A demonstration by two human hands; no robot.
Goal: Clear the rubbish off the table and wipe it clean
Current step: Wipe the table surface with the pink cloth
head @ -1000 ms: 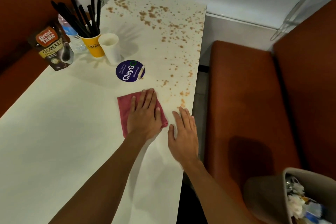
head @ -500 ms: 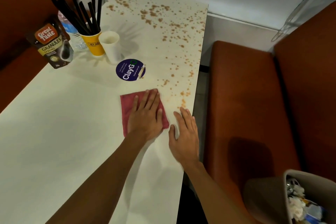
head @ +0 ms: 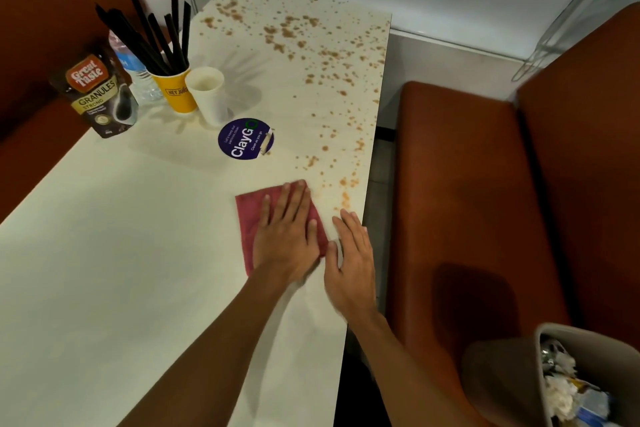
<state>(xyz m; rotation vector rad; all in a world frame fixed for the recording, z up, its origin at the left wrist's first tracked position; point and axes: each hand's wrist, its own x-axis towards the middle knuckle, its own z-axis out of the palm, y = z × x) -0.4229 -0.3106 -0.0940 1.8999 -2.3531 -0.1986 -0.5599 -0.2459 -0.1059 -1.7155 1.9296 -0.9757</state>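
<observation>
A red cloth [head: 247, 218] lies flat on the cream table [head: 104, 253], and my left hand [head: 287, 232] presses on it with straight fingers. My right hand [head: 353, 260] rests flat on the table just right of the cloth, near the table's right edge. Brown spilled granules [head: 311, 55] speckle the far and right part of the table, the nearest ones just beyond both hands. A grey bin [head: 540, 378] with crumpled rubbish inside sits at the lower right.
At the far left stand a coffee granules pouch [head: 97, 97], a water bottle [head: 136, 76], a yellow cup of black straws [head: 173, 87] and a white paper cup [head: 207, 94]. A round purple sticker [head: 244, 139] lies mid-table. Brown bench seats [head: 467, 201] flank the table.
My left hand has slid the cloth slightly forward and to the right, toward the granules. My right hand has stayed about where it was.
</observation>
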